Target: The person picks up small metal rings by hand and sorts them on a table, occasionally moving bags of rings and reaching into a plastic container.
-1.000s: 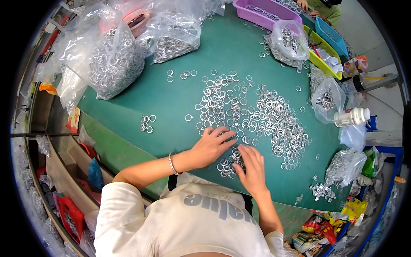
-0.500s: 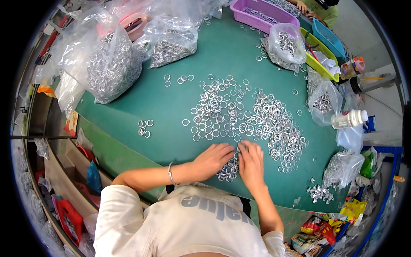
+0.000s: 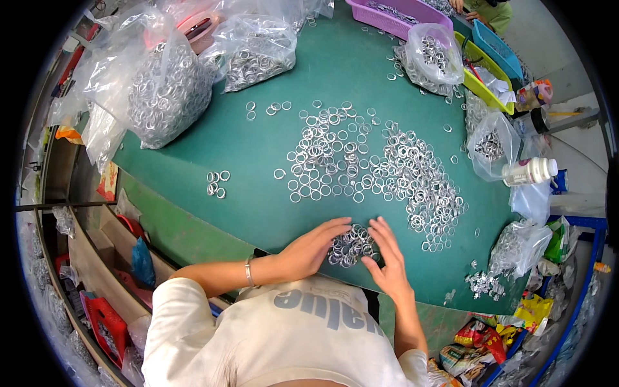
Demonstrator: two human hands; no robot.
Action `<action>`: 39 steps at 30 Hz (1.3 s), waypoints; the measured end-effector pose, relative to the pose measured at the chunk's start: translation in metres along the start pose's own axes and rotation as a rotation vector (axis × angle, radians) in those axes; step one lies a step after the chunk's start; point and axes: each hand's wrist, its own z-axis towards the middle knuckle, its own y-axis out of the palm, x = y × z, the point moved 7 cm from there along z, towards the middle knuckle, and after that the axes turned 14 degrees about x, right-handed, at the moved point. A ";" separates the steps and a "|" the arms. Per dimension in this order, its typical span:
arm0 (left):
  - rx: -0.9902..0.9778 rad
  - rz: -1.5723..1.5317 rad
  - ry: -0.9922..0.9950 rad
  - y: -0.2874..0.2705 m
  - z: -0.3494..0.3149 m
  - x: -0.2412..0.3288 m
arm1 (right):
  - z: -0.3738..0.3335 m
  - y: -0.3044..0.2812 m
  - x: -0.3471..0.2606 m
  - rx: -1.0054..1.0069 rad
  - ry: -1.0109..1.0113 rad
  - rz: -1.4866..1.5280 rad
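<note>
A small heap of silver metal rings (image 3: 351, 246) lies near the table's front edge, between my two hands. My left hand (image 3: 314, 246) rests along the heap's left side with its fingers stretched out, a metal bangle on the wrist. On the heap's other side, my right hand (image 3: 389, 259) is open, thumb spread away from the fingers, its inner side at the rings. Neither hand grips a ring that I can see. Beyond them, a flat layer of rings (image 3: 314, 187) is spread out, meeting a denser pile of rings (image 3: 419, 174) on the right.
The green tabletop (image 3: 251, 148) carries large plastic bags of rings (image 3: 171, 97) at far left. A purple basket (image 3: 400, 24), a yellow-green basket (image 3: 483, 84) and a white bottle (image 3: 532, 171) line the right side. A co-worker's hand (image 3: 474, 16) shows at the far right.
My hands have spread apart, the right one moving rightward and opening, so more of the small heap shows between them. The view has shifted slightly.
</note>
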 end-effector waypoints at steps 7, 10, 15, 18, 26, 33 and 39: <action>-0.493 -0.473 -0.814 0.006 -0.096 -0.030 | 0.004 0.001 -0.003 -0.071 -0.047 -0.074; -0.398 -0.915 -1.119 0.018 -0.117 -0.057 | 0.009 0.012 -0.009 -0.131 -0.121 -0.150; -0.458 -1.174 -1.277 0.032 -0.115 -0.065 | -0.004 0.010 -0.003 -0.177 -0.128 -0.144; -0.437 -1.296 -1.329 0.051 -0.112 -0.073 | -0.013 0.000 0.000 -0.157 -0.131 -0.148; -0.550 -1.755 -1.394 0.088 -0.101 -0.067 | -0.020 0.011 -0.014 -0.061 -0.153 -0.248; -0.549 -1.957 -1.293 0.097 -0.088 -0.059 | -0.056 0.024 -0.027 -0.051 -0.115 -0.260; -0.501 -2.126 -1.353 0.106 -0.099 -0.075 | -0.089 0.047 -0.045 -0.153 -0.131 -0.224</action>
